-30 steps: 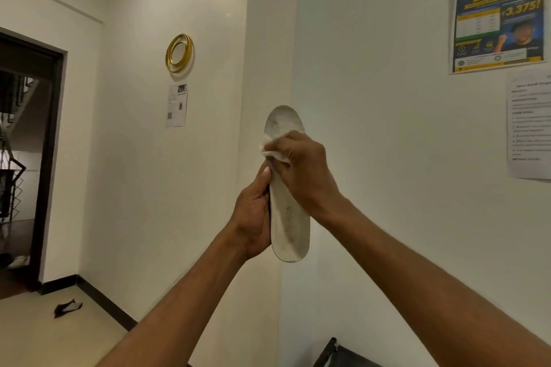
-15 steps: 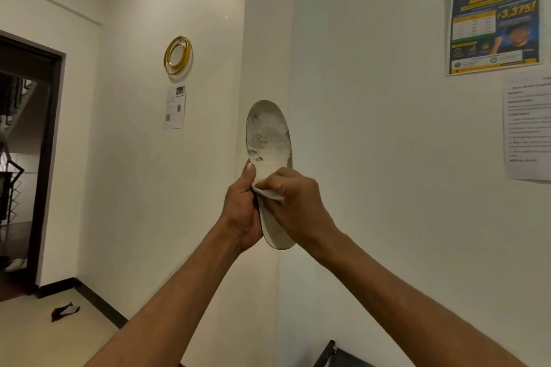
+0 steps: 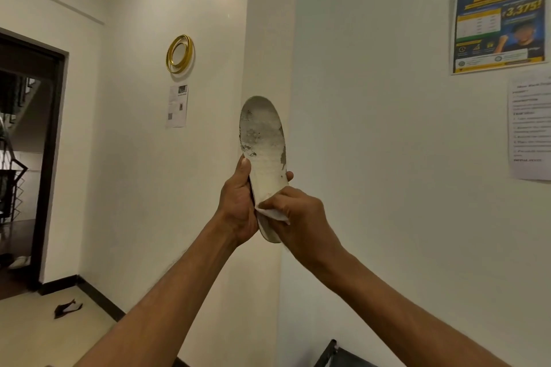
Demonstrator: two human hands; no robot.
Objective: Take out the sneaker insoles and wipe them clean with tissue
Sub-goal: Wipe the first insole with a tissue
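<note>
Against white wall (image 3: 372, 128), tissue (image 3: 275, 214) has slid down insole (image 3: 264, 140).

Fwd blocked by wall corner (image 3: 269, 39) behind insole (image 3: 265, 140); open room L toward doorway (image 3: 26, 158).

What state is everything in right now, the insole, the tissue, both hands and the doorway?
insole: held upright, toe end up, grey dirt marks on its upper part.
tissue: bunched, pressed on the insole's lower part.
left hand: grips the insole around its middle.
right hand: pinches the tissue.
doorway: open, dark beyond.
</note>
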